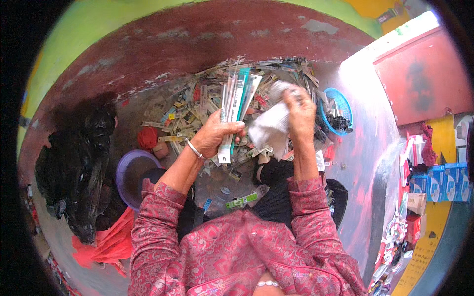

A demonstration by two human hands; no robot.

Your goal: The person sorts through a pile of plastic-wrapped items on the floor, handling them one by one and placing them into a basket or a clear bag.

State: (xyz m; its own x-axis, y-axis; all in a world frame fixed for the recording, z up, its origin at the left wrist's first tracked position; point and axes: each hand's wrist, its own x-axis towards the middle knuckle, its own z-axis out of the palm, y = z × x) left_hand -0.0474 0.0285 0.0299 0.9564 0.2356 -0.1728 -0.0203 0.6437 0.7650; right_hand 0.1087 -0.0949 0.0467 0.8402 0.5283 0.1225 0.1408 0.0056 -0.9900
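Observation:
My left hand (217, 132) is closed round a bundle of long slim packets (239, 101), mostly white with a teal one among them. They stand upright in my grip, fanned a little at the top. Close by on the right, my right hand (301, 116) pinches a crumpled white sheet (270, 127), smeared by motion; I cannot tell if it is paper or thin plastic. Beyond both hands a wide heap of similar slim packets (185, 106) covers the floor up to the wall. One green packet (242, 200) lies on the floor near my legs.
A purple basin (121, 175) stands left of my legs, beside a black plastic bag (74, 172) and a red plastic bag (111, 242). A blue basket (347, 106) with dark items stands right of the heap. Blue boxes (439, 183) line the far right.

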